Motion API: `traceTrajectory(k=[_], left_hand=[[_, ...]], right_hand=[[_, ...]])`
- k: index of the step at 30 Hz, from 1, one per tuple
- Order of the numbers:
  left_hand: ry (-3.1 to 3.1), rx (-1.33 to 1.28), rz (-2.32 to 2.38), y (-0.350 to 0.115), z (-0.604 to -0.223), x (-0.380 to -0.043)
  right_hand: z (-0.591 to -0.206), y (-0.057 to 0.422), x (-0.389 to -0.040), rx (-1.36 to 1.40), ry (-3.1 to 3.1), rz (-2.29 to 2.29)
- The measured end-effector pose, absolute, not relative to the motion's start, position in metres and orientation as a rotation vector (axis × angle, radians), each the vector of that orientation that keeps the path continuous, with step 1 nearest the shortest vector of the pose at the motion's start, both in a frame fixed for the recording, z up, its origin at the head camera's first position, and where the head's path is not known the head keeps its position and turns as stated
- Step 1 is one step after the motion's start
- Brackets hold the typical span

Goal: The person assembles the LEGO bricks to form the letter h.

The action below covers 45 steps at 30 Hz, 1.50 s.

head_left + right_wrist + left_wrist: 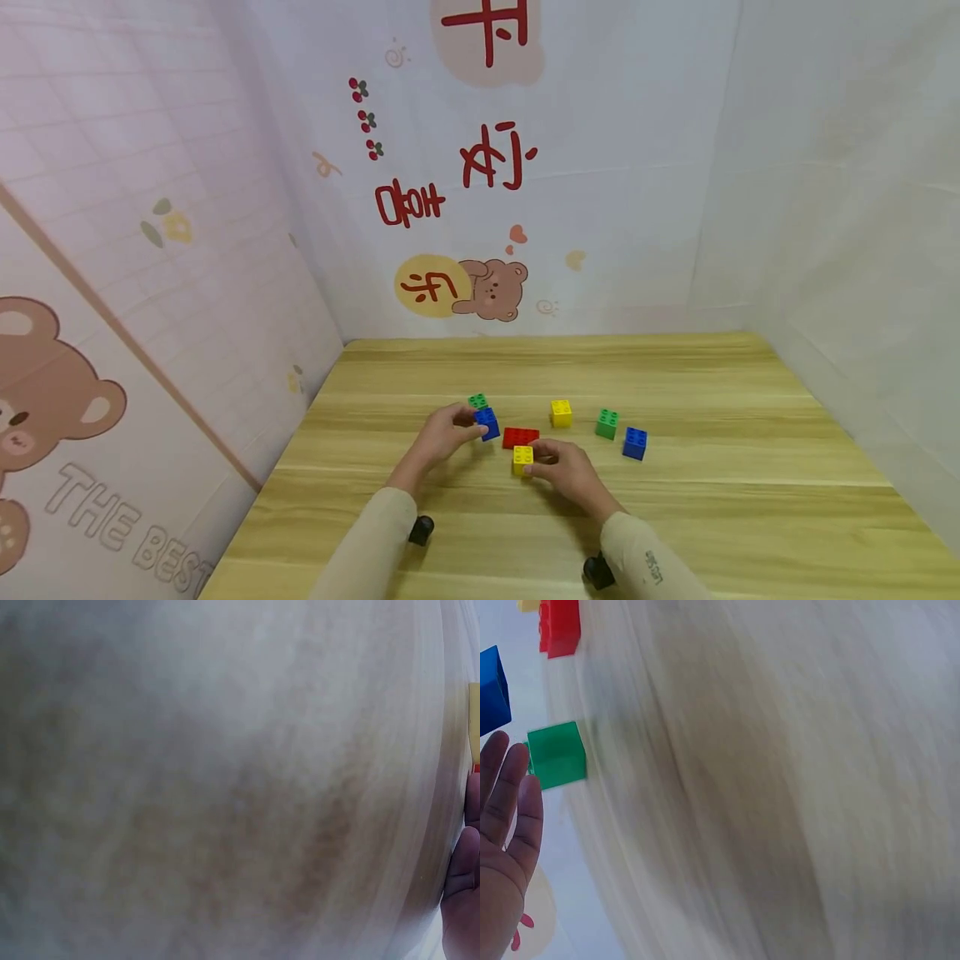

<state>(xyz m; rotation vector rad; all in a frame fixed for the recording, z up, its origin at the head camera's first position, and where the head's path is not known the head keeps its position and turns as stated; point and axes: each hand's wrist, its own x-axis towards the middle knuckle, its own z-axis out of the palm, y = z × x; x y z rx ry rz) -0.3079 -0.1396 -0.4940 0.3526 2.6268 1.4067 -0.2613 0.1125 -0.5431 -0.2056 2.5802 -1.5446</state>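
Between thumb and fingers, my left hand [442, 435] pinches a blue toy brick [487, 423], which the left wrist view shows raised off the table. Just behind it stands a green brick [477, 402] [557, 756]. My right hand [568, 471] pinches a yellow brick [522, 461] by its right side, in front of the flat-lying red brick [521, 437]. Whether the yellow brick touches the table or the red brick I cannot tell. In the right wrist view only part of the hand [461, 885] and the yellow brick's edge [475, 724] show.
On the wooden table [712, 517], a second yellow brick [561, 413] stands behind the red one. Further right are another green brick [607, 423] and another blue brick [634, 443]. Printed cloth walls [630, 167] border the table at the back and sides.
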Motion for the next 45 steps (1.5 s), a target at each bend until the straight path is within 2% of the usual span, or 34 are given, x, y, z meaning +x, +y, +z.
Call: traceTrajectory(k=[23,45], left_hand=[[2.483,0.481,1.482,-0.117,-0.489,-0.302],[2.401,0.550,1.533,-0.104,-0.506,-0.297]], right_hand=[[-0.544,0.115,-0.262,-0.273,2.537,-1.572],[-0.544,0.115,-0.260,-0.339,2.557,-1.588]])
